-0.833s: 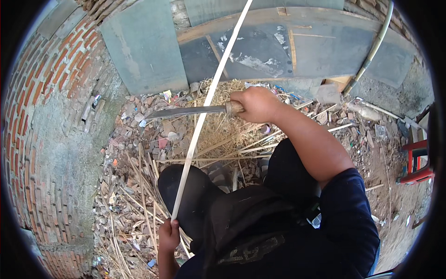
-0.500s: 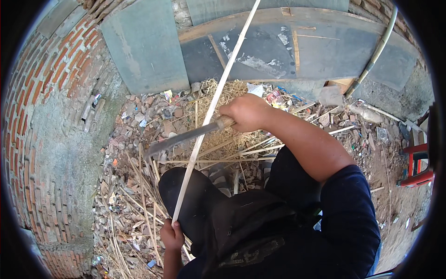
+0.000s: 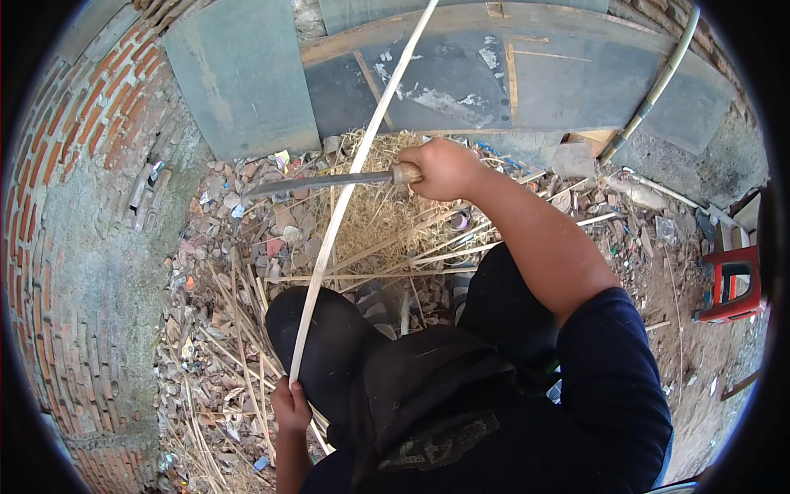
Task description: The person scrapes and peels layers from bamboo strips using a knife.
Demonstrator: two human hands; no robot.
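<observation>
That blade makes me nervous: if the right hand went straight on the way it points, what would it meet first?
Probably the pale wooden strip, which the knife in the right hand crosses in this view; whether hand and strip lie at the same depth is unclear.

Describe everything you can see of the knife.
The knife has a long, grey, metal-looking blade and a brownish, wood-like handle, largely hidden inside the right hand gripping it. It lies nearly level in view, tip leftward, crossing the pale strip. Whether blade and strip touch is unclear.
</observation>
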